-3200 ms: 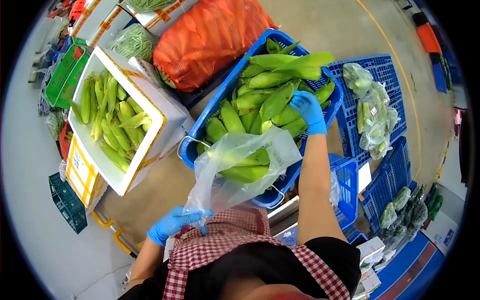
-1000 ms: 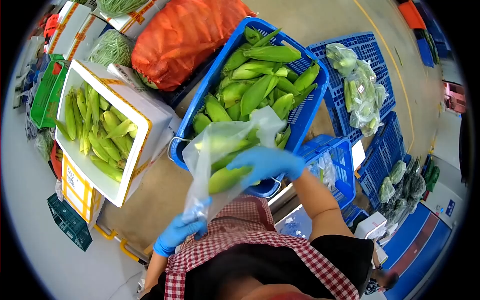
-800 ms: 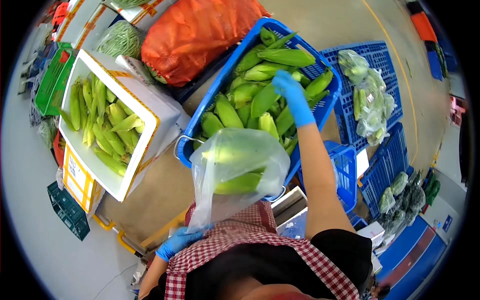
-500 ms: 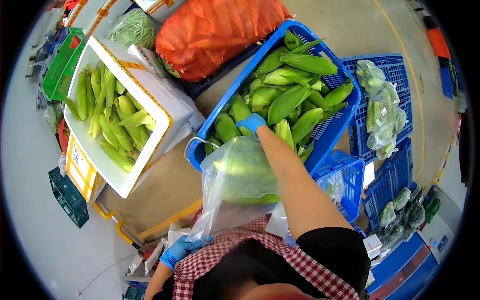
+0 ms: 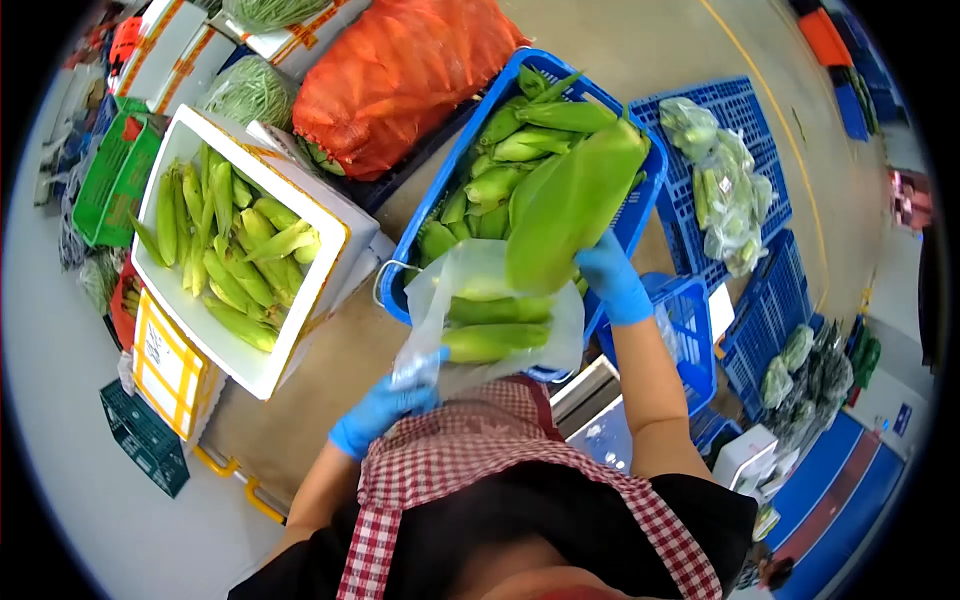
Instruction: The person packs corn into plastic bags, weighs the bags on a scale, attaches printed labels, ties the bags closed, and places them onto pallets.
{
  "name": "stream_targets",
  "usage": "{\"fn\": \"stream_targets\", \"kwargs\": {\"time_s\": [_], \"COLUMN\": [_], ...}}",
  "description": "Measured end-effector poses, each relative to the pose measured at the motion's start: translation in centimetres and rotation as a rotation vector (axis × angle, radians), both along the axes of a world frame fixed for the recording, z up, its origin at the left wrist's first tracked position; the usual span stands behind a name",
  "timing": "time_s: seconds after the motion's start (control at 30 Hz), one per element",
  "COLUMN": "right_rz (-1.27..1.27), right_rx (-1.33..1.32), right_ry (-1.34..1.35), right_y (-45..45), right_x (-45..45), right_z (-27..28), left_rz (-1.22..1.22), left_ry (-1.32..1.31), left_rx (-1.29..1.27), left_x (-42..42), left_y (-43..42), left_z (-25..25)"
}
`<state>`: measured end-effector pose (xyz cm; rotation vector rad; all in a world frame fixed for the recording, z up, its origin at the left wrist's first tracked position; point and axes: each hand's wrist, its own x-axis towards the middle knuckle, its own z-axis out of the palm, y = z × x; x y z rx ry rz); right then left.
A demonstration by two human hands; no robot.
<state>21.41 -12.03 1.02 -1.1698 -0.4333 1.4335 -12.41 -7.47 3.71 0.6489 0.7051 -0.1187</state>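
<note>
My right hand (image 5: 612, 280), in a blue glove, grips an ear of corn (image 5: 575, 205) in its green husk, raised close to the camera over the blue crate. The fingers wrap behind its lower end, partly hidden. With my left hand (image 5: 395, 405), also gloved, I pinch the near left edge of a clear plastic bag (image 5: 565, 345) in front of my checked apron. Several husked-green ears of corn (image 5: 495, 342) lie inside the bag. Beyond it, the blue crate (image 5: 403, 250) holds many more ears of corn (image 5: 500, 185).
On the left stands a white foam box (image 5: 255, 370) of corn. An orange mesh sack (image 5: 390, 80) lies behind. Bagged vegetables (image 5: 725, 180) rest on a blue pallet (image 5: 775, 110) at right, and a smaller blue crate (image 5: 690, 340) stands near my right arm.
My right hand has come out of the crate, lifting an ear of corn toward me. My left hand has moved up and right with the bag's edge, and the view has shifted.
</note>
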Motion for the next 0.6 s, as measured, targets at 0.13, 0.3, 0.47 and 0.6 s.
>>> {"fn": "stream_targets", "kwargs": {"time_s": [0.13, 0.3, 0.47, 0.6], "right_rz": [0.378, 0.207, -0.22, -0.321], "right_rx": [0.06, -0.393, -0.726, -0.842], "right_ry": [-0.779, -1.669, -1.922, -1.874], "right_y": [-4.0, -9.9, -18.1, -25.6], "right_x": [-5.2, -8.2, -6.5, -8.4], "right_z": [-1.0, -2.0, -2.7, 1.4], "left_rz": [0.204, 0.088, -0.256, -0.429], "left_ry": [-0.237, -0.229, -0.298, -0.383], "left_rx": [-0.121, -0.149, 0.012, 0.087], "left_x": [1.8, 2.1, 3.9, 7.3], "left_y": [1.7, 1.4, -1.3, -4.4], "left_z": [0.7, 1.6, 5.4, 10.6]}}
